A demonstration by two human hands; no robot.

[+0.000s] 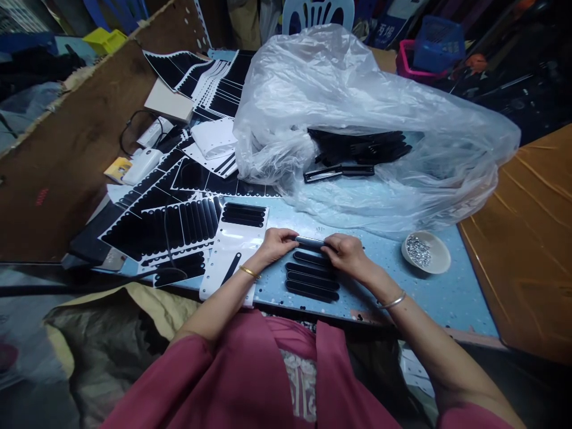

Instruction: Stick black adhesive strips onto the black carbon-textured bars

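Between my two hands is a narrow dark strip with rounded ends (310, 241), its upper face catching the light. The fingers of my left hand (277, 245) pinch its left end, and my right hand (346, 251) grips the right end. Just below lie several black strips (311, 280) in a stacked row on the blue table (357, 280). To the left of my left hand is a white backing sheet (236, 238) with several black strips at its top and a single one lower down.
A large clear plastic bag (322, 77) with black pieces (361, 146) inside covers the back. Black sticker sheets (152, 229) spread over the left side, beside a brown board (67, 161). A white bowl (440, 256) of small metal parts stands right. A dark cable (89, 290) crosses the front left.
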